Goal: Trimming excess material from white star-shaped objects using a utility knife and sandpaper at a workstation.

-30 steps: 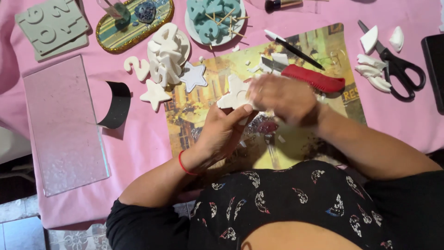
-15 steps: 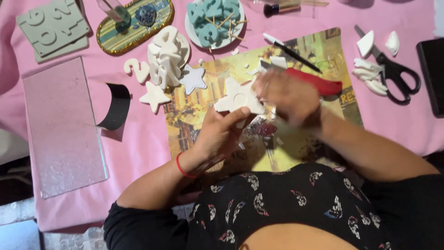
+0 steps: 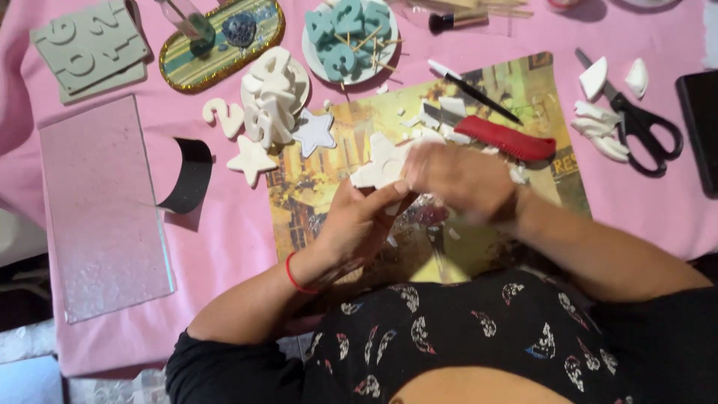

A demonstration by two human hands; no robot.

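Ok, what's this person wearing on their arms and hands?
Both forearms are bare. The left hand has a thin red cord bracelet at the wrist. The right hand is blurred; nothing visible on it. Short black sleeves with a pale pattern.

A matt white foam star-like cutout [image 3: 381, 166] sits over a glossy printed paper mat [image 3: 516, 97]. Beside the mat lies smooth pink cloth [image 3: 232, 247].

We see no packages, labels or signs; only a dark rectangular slab [image 3: 699, 131], perhaps a screen, sits at three o'clock, half cropped.
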